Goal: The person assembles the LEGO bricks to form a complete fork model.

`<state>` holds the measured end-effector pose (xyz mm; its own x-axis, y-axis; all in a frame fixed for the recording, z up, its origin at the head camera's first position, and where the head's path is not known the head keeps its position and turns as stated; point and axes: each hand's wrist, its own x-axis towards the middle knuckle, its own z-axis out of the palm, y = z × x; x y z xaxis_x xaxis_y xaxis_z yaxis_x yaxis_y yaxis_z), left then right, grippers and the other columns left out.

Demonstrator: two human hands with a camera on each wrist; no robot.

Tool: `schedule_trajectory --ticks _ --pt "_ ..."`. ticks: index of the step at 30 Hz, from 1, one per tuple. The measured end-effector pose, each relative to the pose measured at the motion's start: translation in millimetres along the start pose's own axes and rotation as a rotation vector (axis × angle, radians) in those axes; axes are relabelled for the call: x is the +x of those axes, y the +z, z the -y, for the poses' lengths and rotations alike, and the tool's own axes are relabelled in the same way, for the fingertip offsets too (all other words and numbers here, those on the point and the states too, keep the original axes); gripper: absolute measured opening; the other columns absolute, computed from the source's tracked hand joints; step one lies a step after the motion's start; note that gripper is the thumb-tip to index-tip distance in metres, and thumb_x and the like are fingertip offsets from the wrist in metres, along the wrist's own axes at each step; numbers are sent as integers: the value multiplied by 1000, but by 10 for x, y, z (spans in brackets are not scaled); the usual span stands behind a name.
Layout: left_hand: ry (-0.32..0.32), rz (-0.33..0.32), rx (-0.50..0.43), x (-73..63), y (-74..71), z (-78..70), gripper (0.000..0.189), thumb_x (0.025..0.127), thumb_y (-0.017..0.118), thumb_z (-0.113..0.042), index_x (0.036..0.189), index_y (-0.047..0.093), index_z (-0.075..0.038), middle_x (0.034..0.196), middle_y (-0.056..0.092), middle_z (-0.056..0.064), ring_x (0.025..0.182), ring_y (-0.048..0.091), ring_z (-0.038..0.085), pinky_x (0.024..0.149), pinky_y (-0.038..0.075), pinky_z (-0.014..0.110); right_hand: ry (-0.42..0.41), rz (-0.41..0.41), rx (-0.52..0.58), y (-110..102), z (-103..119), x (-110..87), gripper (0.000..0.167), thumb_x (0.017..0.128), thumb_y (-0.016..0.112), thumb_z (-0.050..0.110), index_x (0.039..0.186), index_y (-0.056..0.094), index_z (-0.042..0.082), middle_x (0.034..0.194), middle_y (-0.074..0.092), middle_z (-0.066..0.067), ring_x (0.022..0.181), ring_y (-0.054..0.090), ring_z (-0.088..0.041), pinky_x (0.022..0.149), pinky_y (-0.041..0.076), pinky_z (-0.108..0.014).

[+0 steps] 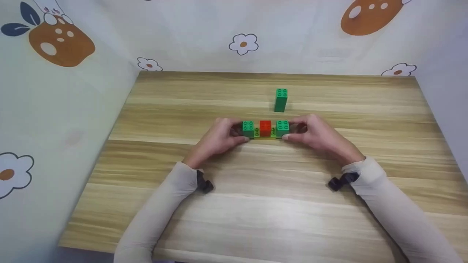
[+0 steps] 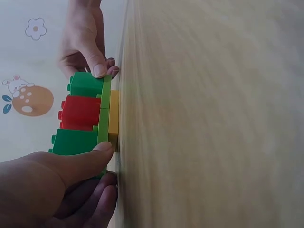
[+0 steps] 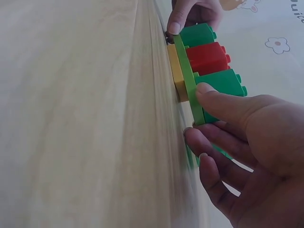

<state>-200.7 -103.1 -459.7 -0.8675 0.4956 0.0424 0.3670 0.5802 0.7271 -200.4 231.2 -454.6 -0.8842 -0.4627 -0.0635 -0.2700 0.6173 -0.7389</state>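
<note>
Between the two hands is a toy brick assembly: a red brick in the middle, a left green brick and a right green brick at its ends. These sit on light green flat bricks, with a yellow brick underneath. My left hand pinches the left end, its thumb along the front edge of the light green layer. At the opposite end my right hand pinches the assembly in the same way, thumb in front. Some fingers behind the bricks are hidden in the head view.
A tall green brick stack stands upright on the wooden table, behind the assembly and slightly to the right. Patterned sheeting rises behind the table's far edge and along the left side. Black wrist devices hang under both cuffs.
</note>
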Motion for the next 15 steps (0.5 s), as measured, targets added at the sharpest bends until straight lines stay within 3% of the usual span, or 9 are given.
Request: schedule_trajectory --ticks 9,15 --pt "66 -33 13 9 2 11 36 94 86 -19 128 77 -11 110 82 3 96 76 12 88 65 32 -14 7 -2 -52 -27 15 35 91 90 31 121 78 18 97 78 -3 86 68 -21 72 58 -25" --pt "103 -82 -4 23 -12 12 38 95 84 -16 131 75 -6 118 81 8 103 77 16 94 65 34 -38 -4 4 -108 -41 17 46 89 92 23 131 76 13 100 79 -7 86 69 -20 72 57 -22"
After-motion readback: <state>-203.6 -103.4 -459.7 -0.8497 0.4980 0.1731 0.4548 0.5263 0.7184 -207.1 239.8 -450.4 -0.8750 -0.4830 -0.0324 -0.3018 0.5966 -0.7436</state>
